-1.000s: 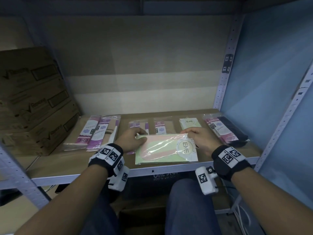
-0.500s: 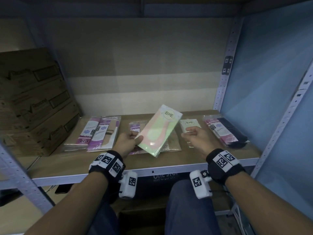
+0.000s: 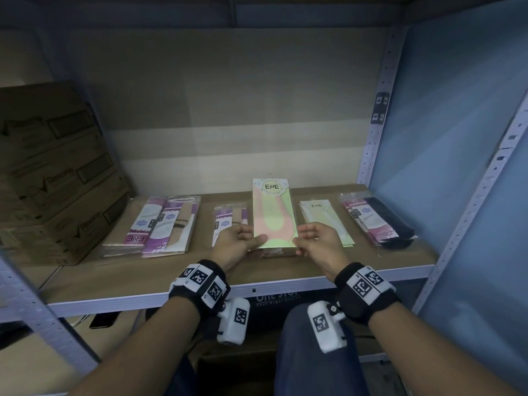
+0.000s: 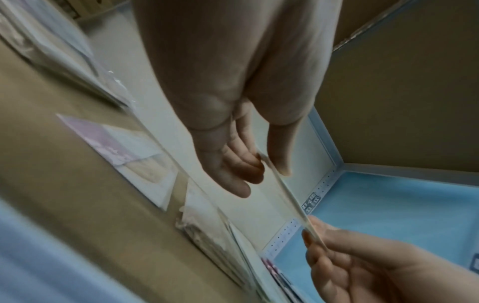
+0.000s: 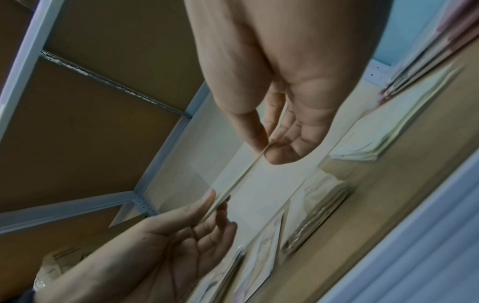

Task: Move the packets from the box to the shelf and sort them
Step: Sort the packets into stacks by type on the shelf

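A green and pink packet with a round ENE logo stands tilted up above the shelf board, logo end far from me. My left hand pinches its near left corner between thumb and fingers. My right hand pinches the near right corner. In the left wrist view the packet shows edge-on between my left hand and the right hand. The right wrist view shows the same thin edge running from my right hand to my left hand.
Sorted packets lie in rows on the shelf: purple ones at left, a purple one, a pale one, pink and black ones at right. A beige stack lies under the held packet. Cardboard boxes fill the left end.
The packet lay flat and crosswise on the shelf, then my left hand swung it up and round; now it points lengthwise away from me. My right hand let go and took hold again.
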